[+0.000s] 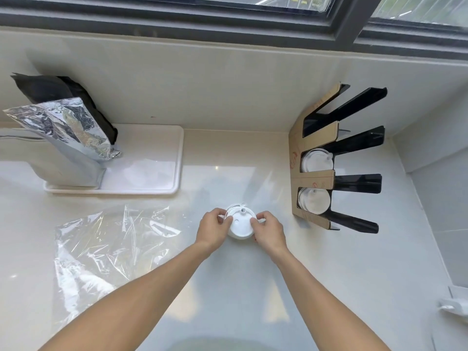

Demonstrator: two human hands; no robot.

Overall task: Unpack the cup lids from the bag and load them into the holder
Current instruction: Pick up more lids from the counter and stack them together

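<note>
A small stack of white cup lids sits at the middle of the pale counter. My left hand grips its left side and my right hand grips its right side. The clear plastic bag lies flat and crumpled on the counter to the left, apart from both hands. At the right stands the holder, brown-faced with black dividers and three slots. White lids fill the nearest slot and the middle slot; the far slot shows only black.
A white tray at the back left carries a silver foil pouch with a black pouch behind it. A dark window frame runs above the back wall. A small white object sits at the right edge.
</note>
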